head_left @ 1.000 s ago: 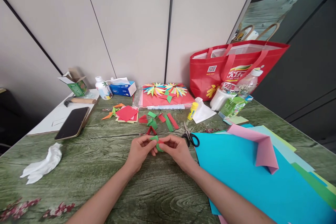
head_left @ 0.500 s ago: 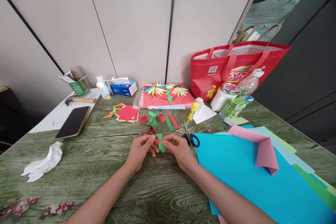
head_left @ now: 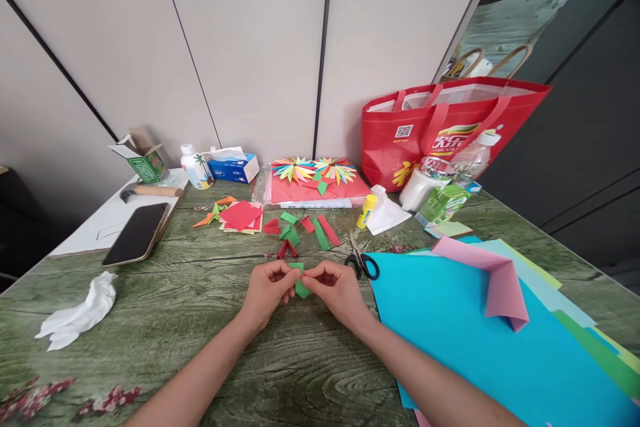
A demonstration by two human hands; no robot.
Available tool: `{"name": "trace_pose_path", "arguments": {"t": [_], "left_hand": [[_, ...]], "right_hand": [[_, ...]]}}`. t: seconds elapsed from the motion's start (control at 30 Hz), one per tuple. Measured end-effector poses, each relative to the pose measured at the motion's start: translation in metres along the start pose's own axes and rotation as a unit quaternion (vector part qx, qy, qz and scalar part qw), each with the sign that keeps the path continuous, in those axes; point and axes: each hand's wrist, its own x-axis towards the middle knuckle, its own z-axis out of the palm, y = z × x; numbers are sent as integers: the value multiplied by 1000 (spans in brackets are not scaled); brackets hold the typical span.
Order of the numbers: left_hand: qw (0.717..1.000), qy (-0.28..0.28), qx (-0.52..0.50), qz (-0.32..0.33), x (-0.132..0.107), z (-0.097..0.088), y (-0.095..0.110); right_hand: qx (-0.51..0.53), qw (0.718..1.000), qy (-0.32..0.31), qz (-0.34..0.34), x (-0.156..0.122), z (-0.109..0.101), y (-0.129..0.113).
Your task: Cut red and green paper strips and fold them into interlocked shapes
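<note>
My left hand (head_left: 267, 290) and my right hand (head_left: 336, 288) meet over the middle of the green wood-grain table (head_left: 200, 320). Both pinch a small folded paper piece (head_left: 301, 285), green with a bit of red, held just above the tabletop. Fingers of both hands are curled tightly around it. Just beyond my hands lie loose red and green folded pieces (head_left: 300, 230) and a small red folded triangle (head_left: 287, 250). Black-handled scissors (head_left: 361, 259) lie right of my right hand.
Large blue, pink and green paper sheets (head_left: 475, 327) cover the right side. A red tote bag (head_left: 445, 123), a yellow glue stick (head_left: 367, 211), paper star flowers (head_left: 313, 172), a tissue box (head_left: 233, 167), a phone (head_left: 136, 233) and a crumpled tissue (head_left: 80, 312) stand around.
The piece showed its red and green triangles spread between my fingers half a second ago; now my hands have closed in together and mostly green shows.
</note>
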Motion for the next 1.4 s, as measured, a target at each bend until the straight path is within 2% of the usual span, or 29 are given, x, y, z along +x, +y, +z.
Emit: {"name": "trace_pose_path", "arguments": {"t": [0.2, 0.37, 0.47, 0.63, 0.83, 0.9, 1.1, 1.4], "left_hand": [[1000, 1, -3, 22, 0, 0, -1], [1000, -21, 0, 19, -2, 2, 3], [999, -22, 21, 20, -2, 1, 2], [999, -19, 17, 19, -1, -2, 2], [993, -55, -109, -7, 0, 0, 5], [991, -58, -123, -8, 0, 0, 4], [996, -36, -76, 8, 1, -2, 1], [996, -42, -74, 12, 1, -5, 3]], "right_hand": [[72, 994, -54, 60, -1, 1, -7], [96, 989, -41, 107, -1, 0, -8], [86, 990, -46, 101, -2, -1, -7], [7, 999, -36, 29, -5, 0, -8], [136, 982, -28, 126, 0, -1, -9], [147, 980, -24, 129, 1, -3, -10], [133, 982, -42, 128, 1, -4, -11], [128, 984, -37, 117, -1, -2, -9]]}}
